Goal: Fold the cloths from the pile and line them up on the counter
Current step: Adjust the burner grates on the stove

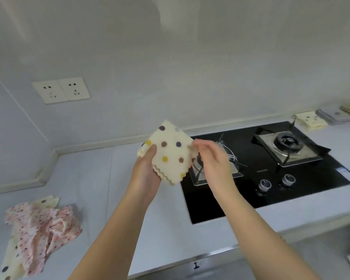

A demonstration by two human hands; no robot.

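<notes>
Item in hand: a cream dotted cloth (170, 152), folded into a small square with scalloped edges, is held up in the air over the counter (160, 219), at the left edge of the hob (271, 168). The left hand (148, 168) grips its lower left side, thumb laid on the front face and fingers behind. The right hand (212, 160) has its curled fingertips at the cloth's right edge. Motion blur prevents confirming whether they pinch it.

Pile (40, 229): unfolded pink-spotted and cream cloths lie in a loose heap on the counter at near left, well apart from the hands.

Far right, behind the hob: a folded cream cloth (311, 120) lies flat, with a folded grey cloth (329, 116) just beside it (a woven tan item beyond them is cut off by the frame edge).

Surface: pale grey counter with an inset black glass hob, one burner (287, 141) plainly visible, and two knobs (265, 184) at the front. Wall: pale, with a double socket plate (60, 90) at upper left.
</notes>
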